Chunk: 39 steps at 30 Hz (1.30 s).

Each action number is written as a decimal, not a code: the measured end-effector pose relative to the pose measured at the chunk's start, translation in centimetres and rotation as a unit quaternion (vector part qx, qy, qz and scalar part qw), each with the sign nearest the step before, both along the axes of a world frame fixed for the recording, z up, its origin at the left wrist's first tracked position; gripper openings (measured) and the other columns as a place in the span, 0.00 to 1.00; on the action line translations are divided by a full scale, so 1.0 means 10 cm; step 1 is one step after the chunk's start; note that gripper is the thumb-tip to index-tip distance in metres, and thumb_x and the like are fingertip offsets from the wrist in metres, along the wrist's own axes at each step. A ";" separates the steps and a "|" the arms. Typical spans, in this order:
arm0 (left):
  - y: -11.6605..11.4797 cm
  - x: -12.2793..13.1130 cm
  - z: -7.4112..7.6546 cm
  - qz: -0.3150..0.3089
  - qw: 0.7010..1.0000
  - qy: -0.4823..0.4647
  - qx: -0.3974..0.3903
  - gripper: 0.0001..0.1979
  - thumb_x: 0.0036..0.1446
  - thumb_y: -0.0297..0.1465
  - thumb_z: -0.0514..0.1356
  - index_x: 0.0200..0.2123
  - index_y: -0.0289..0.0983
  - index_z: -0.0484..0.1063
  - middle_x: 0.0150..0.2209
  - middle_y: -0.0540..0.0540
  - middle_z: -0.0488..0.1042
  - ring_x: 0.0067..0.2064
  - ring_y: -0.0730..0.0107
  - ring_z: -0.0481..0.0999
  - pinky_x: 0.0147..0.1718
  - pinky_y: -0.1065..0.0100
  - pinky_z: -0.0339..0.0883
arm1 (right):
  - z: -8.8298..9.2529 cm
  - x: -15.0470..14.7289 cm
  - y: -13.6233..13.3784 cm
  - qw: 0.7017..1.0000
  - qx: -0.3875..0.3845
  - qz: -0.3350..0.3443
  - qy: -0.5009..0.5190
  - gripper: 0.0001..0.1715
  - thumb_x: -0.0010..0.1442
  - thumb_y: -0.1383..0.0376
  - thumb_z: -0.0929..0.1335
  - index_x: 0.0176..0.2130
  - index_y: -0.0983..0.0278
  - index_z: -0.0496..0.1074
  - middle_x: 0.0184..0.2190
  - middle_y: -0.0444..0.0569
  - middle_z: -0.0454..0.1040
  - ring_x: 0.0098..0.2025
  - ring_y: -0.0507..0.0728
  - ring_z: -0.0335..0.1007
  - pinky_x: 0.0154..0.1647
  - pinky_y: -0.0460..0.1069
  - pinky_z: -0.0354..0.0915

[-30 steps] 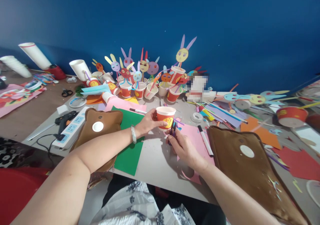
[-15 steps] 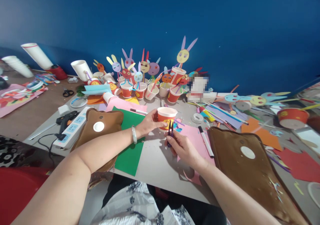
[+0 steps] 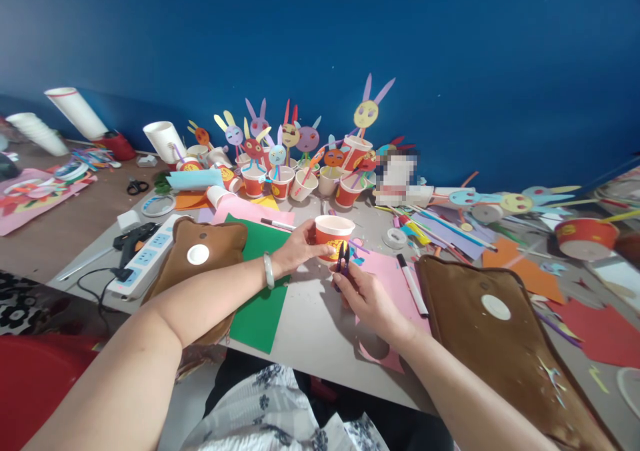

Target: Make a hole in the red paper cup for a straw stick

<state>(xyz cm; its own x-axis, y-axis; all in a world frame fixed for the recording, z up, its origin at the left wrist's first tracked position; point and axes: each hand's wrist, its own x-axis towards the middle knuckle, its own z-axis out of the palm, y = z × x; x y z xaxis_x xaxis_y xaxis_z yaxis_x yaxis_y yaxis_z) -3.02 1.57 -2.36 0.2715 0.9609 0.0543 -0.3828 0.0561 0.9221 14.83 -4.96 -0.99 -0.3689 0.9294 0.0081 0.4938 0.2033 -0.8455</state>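
Observation:
My left hand [image 3: 296,247] grips a red paper cup [image 3: 325,232] with a yellow print, its white rim upward, held over the table. In my right hand [image 3: 363,297] are small dark thread snips [image 3: 343,256], blades pointing up in front of the cup's near side. Whether the blade tips touch the cup I cannot tell. A green paper sheet [image 3: 257,314] lies under my left wrist, and a pink paper sheet [image 3: 385,271] with cut-outs lies by my right hand. A marker [image 3: 413,284] rests on the pink sheet.
Paper rabbits in cups [image 3: 280,177] line the wall. At left are a power strip [image 3: 150,254], a glue gun [image 3: 137,236] and a brown hot-water bag [image 3: 205,277]; another brown bag [image 3: 480,331] lies at right. Tape [image 3: 395,238] and coloured straws [image 3: 450,227] are behind my right hand.
The snips have shifted slightly, and their blades look a little different in angle against the cup. My left hand and the cup stay nearly in place.

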 end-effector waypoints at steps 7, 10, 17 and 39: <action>0.03 -0.02 -0.02 0.002 1.000 0.015 0.013 0.27 0.39 0.31 0.74 0.44 0.34 0.71 0.42 0.42 0.78 0.44 0.62 0.76 0.46 0.59 0.70 | 0.01 0.00 0.00 0.999 -0.025 0.020 0.007 0.11 0.67 0.56 0.61 0.36 0.60 0.61 0.22 0.42 0.70 0.23 0.52 0.65 0.25 0.47 0.61; 0.04 -0.02 -0.02 0.005 1.000 0.014 0.013 0.27 0.39 0.30 0.73 0.44 0.34 0.71 0.42 0.42 0.78 0.44 0.63 0.76 0.45 0.60 0.70 | 0.00 0.01 0.00 0.999 -0.043 0.023 0.020 0.13 0.67 0.54 0.61 0.37 0.61 0.62 0.22 0.43 0.72 0.24 0.53 0.67 0.25 0.47 0.62; 0.03 -0.01 0.00 0.009 1.000 0.018 0.016 0.26 0.40 0.29 0.72 0.44 0.34 0.71 0.42 0.43 0.78 0.44 0.65 0.76 0.44 0.63 0.70 | -0.02 0.00 -0.01 0.997 -0.073 0.010 0.034 0.15 0.66 0.53 0.62 0.39 0.62 0.64 0.22 0.42 0.72 0.18 0.50 0.64 0.18 0.45 0.59; 0.01 -0.02 0.04 -0.013 0.999 0.015 0.026 0.26 0.39 0.25 0.70 0.44 0.34 0.70 0.42 0.43 0.77 0.44 0.64 0.76 0.44 0.62 0.71 | -0.06 0.01 0.05 0.996 -0.077 0.006 0.032 0.14 0.64 0.53 0.64 0.34 0.61 0.64 0.20 0.42 0.72 0.18 0.51 0.64 0.18 0.46 0.60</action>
<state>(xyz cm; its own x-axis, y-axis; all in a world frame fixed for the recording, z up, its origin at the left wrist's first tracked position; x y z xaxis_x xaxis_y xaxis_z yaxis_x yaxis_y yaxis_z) -3.27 1.67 -1.99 0.2995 0.9494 0.0945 -0.3539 0.0186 0.9351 14.91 -4.50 -1.56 -0.3830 0.9171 -0.1111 0.4370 0.0739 -0.8964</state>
